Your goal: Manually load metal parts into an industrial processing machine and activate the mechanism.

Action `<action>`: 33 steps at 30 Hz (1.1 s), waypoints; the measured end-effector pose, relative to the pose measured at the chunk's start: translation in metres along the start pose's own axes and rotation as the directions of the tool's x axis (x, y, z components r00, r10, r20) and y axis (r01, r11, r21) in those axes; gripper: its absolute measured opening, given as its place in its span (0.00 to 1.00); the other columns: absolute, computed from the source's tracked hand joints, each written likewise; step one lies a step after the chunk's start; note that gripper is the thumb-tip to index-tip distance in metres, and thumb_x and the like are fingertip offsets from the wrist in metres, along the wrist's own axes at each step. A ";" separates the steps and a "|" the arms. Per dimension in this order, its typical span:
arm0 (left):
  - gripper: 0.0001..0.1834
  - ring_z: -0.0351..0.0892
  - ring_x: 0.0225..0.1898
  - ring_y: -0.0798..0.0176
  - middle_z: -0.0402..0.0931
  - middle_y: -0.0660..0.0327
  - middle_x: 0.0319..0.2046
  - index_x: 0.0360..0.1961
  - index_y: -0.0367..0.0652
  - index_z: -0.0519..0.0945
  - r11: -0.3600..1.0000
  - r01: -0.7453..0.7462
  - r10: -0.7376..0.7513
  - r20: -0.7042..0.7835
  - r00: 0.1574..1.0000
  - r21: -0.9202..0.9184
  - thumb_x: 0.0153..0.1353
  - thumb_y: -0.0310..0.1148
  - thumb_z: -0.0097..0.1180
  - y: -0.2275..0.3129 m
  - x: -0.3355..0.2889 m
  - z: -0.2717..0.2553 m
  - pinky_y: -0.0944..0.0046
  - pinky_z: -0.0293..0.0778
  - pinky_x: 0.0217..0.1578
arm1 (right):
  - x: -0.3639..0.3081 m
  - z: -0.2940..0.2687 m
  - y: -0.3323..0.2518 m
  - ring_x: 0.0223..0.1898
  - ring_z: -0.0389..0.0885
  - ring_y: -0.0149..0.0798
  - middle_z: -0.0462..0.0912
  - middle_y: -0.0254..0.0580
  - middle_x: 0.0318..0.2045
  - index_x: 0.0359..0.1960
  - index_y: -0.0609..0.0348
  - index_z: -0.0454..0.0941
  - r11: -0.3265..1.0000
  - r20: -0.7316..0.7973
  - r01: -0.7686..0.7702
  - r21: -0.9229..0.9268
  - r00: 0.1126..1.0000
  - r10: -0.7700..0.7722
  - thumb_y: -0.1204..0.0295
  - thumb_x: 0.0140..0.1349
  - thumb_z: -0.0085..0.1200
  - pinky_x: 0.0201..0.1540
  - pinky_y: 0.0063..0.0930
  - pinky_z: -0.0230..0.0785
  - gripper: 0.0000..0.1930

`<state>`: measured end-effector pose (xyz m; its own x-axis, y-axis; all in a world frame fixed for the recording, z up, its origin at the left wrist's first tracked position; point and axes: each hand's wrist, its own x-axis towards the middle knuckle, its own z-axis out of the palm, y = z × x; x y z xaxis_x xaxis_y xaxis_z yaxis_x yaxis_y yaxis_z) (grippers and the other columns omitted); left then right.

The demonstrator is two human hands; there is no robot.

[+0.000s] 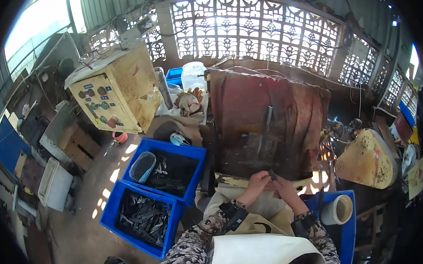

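Note:
My left hand [257,185] and my right hand [285,188] meet in front of my apron, at the near edge of a machine draped in dark red cloth [238,95]. The fingers of both are closed around a small dark piece [272,175], whose exact kind is too small to make out. Just beyond my fingers lies the machine's dark, dirty work area [243,152], with a metal rod [269,115] standing up in it. Camouflage sleeves with dark wrist bands cover my forearms.
To the left, two blue bins [112,207] hold dark flat pieces; a clear tub [142,167] sits in the farther one. A cream control box [107,96] stands behind them. At right are a blue bin [349,230] with a white bucket [343,209] and a yellowish guard [367,160].

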<state>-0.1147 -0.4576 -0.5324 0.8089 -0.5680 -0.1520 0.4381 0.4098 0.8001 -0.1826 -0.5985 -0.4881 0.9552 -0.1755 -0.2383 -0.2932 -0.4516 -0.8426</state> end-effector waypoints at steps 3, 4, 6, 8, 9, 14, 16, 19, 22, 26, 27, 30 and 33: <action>0.05 0.81 0.33 0.69 0.79 0.63 0.31 0.35 0.40 0.78 0.988 0.000 -0.006 0.034 0.999 0.154 0.64 0.30 0.53 0.006 -0.005 -0.003 0.70 0.78 0.33 | 0.002 0.003 -0.010 0.31 0.83 0.52 0.81 0.54 0.29 0.57 0.59 0.72 0.998 0.020 0.046 -0.034 0.999 -0.045 0.67 0.64 0.47 0.34 0.36 0.74 0.20; 0.05 0.81 0.33 0.69 0.79 0.63 0.31 0.35 0.40 0.78 0.988 0.020 -0.025 0.033 0.999 0.154 0.64 0.30 0.53 0.007 -0.006 -0.002 0.70 0.78 0.33 | 0.001 0.007 -0.009 0.33 0.83 0.53 0.81 0.55 0.30 0.57 0.59 0.72 0.992 0.003 0.096 -0.081 0.995 -0.096 0.67 0.63 0.49 0.36 0.36 0.74 0.21; 0.06 0.79 0.30 0.71 0.79 0.63 0.32 0.34 0.40 0.78 0.986 -0.019 0.035 -0.098 0.995 0.168 0.63 0.31 0.55 0.010 -0.008 -0.001 0.69 0.78 0.32 | 0.000 0.014 -0.006 0.38 0.82 0.55 0.81 0.59 0.35 0.54 0.59 0.74 0.939 -0.104 0.249 -0.238 0.955 -0.279 0.67 0.60 0.53 0.39 0.38 0.73 0.21; 0.03 0.78 0.30 0.69 0.78 0.64 0.30 0.32 0.40 0.79 0.983 -0.111 0.124 -0.084 0.989 0.145 0.60 0.27 0.55 0.011 -0.009 0.001 0.67 0.77 0.30 | -0.001 0.020 0.001 0.43 0.79 0.59 0.80 0.58 0.40 0.47 0.62 0.76 0.905 -0.229 0.385 -0.183 0.878 -0.420 0.66 0.56 0.57 0.43 0.40 0.73 0.19; 0.03 0.77 0.29 0.69 0.77 0.64 0.29 0.29 0.40 0.78 0.968 -0.151 0.170 -0.084 0.982 0.199 0.58 0.28 0.55 0.011 -0.008 0.002 0.67 0.75 0.29 | -0.006 0.023 0.008 0.39 0.80 0.58 0.81 0.58 0.39 0.48 0.61 0.74 0.882 -0.283 0.289 -0.371 0.870 -0.404 0.66 0.57 0.55 0.40 0.44 0.72 0.19; 0.06 0.76 0.27 0.74 0.78 0.65 0.24 0.29 0.40 0.80 0.963 -0.001 0.023 -0.075 0.997 0.271 0.61 0.31 0.58 -0.003 -0.009 0.014 0.72 0.72 0.31 | -0.023 0.014 0.038 0.33 0.81 0.54 0.81 0.49 0.32 0.45 0.58 0.74 0.710 -0.263 0.262 -0.654 0.800 -0.539 0.65 0.57 0.55 0.32 0.44 0.72 0.16; 0.06 0.77 0.29 0.74 0.80 0.64 0.27 0.33 0.40 0.81 0.948 0.071 -0.051 -0.074 0.996 0.311 0.62 0.31 0.58 -0.011 -0.010 0.024 0.72 0.71 0.32 | -0.032 0.010 0.049 0.31 0.81 0.52 0.81 0.48 0.30 0.39 0.58 0.76 0.705 -0.285 0.134 -0.697 0.849 -0.444 0.66 0.56 0.54 0.30 0.43 0.72 0.12; 0.09 0.79 0.33 0.73 0.82 0.63 0.33 0.41 0.41 0.81 0.945 0.030 -0.019 -0.037 0.999 0.327 0.63 0.32 0.57 -0.008 -0.014 0.024 0.73 0.71 0.34 | -0.034 -0.024 0.076 0.29 0.82 0.51 0.81 0.47 0.27 0.31 0.58 0.78 0.752 -0.451 -0.106 -0.651 0.851 -0.270 0.65 0.55 0.53 0.28 0.43 0.73 0.10; 0.10 0.79 0.37 0.73 0.82 0.63 0.37 0.45 0.44 0.81 0.935 0.025 -0.013 -0.038 0.999 0.355 0.65 0.33 0.56 0.006 -0.019 0.006 0.74 0.71 0.36 | -0.046 -0.078 0.118 0.31 0.82 0.55 0.82 0.51 0.27 0.28 0.60 0.80 0.855 -0.705 -0.265 -0.445 0.692 -0.153 0.57 0.54 0.53 0.33 0.46 0.74 0.17; 0.10 0.79 0.36 0.71 0.81 0.62 0.35 0.45 0.43 0.80 0.915 0.001 0.048 -0.113 0.992 0.405 0.65 0.33 0.56 0.010 -0.035 -0.022 0.72 0.73 0.38 | -0.050 -0.132 0.174 0.37 0.81 0.55 0.82 0.54 0.32 0.38 0.55 0.84 0.793 -0.750 -0.503 -0.343 0.655 0.091 0.57 0.56 0.51 0.40 0.46 0.73 0.17; 0.10 0.79 0.36 0.71 0.81 0.63 0.35 0.45 0.43 0.80 0.915 0.018 0.039 -0.135 0.990 0.404 0.65 0.33 0.56 0.009 -0.039 -0.026 0.72 0.73 0.37 | -0.049 -0.137 0.184 0.37 0.81 0.55 0.82 0.55 0.30 0.34 0.59 0.83 0.796 -0.757 -0.490 -0.355 0.651 0.063 0.58 0.55 0.52 0.41 0.47 0.72 0.17; 0.10 0.78 0.35 0.72 0.81 0.63 0.35 0.44 0.43 0.80 0.918 0.048 0.022 -0.173 0.985 0.393 0.65 0.33 0.55 0.008 -0.048 -0.035 0.73 0.72 0.37 | -0.039 -0.140 0.206 0.37 0.81 0.56 0.82 0.57 0.31 0.32 0.62 0.83 0.744 -0.719 -0.500 -0.443 0.694 0.039 0.59 0.55 0.52 0.41 0.48 0.72 0.17; 0.09 0.78 0.35 0.72 0.81 0.64 0.34 0.44 0.43 0.80 0.923 0.049 0.032 -0.202 0.979 0.382 0.65 0.33 0.56 0.009 -0.057 -0.041 0.73 0.72 0.36 | -0.032 -0.138 0.213 0.38 0.81 0.58 0.82 0.59 0.32 0.31 0.64 0.82 0.709 -0.713 -0.528 -0.467 0.700 0.052 0.63 0.55 0.50 0.41 0.49 0.73 0.15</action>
<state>-0.1406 -0.3925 -0.5407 0.8848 -0.3991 -0.2405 0.2940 0.0777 0.9526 -0.2808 -0.8100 -0.5933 0.6244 -0.7696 0.1336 -0.7313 -0.6361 -0.2464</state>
